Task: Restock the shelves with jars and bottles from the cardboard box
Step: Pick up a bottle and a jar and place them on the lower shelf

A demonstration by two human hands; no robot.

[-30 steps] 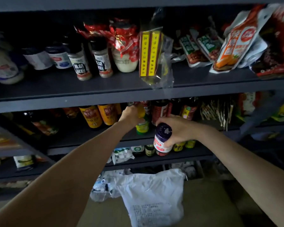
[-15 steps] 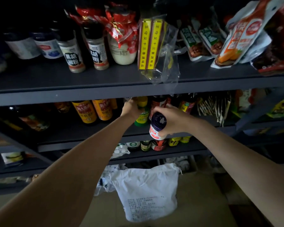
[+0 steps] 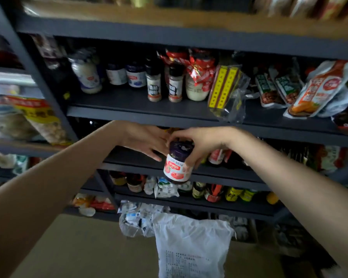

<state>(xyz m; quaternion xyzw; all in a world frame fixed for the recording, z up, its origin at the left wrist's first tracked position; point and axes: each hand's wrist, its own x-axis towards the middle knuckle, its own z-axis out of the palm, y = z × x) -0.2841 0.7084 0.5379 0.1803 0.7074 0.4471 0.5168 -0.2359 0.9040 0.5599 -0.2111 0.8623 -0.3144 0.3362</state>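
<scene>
Both hands met in front of the middle shelf. The right hand had its fingers and thumb curled over the purple lid and shoulder of a jam jar, gripping it from above, while the left hand lay just beside it with straight fingers, fingertips touching or very nearly touching the lid; it held nothing. The jar hung tilted in the air, just ahead of the front edge of the middle shelf, not yet set down.

Judging by its look, the jar was glass with a screw lid and a glossy paper label, full and dark inside. It would likely be fairly heavy for its size, rigid, smooth at the sides and liable to break if dropped. A grip on the lid alone trusts the thread; a hold round the labelled body, or a palm under the base, would probably be safer for pushing it into the row.

Behind the hands stood bottles with red labels, partly hidden. On the shelf above were spice shakers, a pale jar topped with red wrapping and yellow packets in clear film. Below, a white plastic bag hung down. No cardboard box could be made out with certainty.
</scene>
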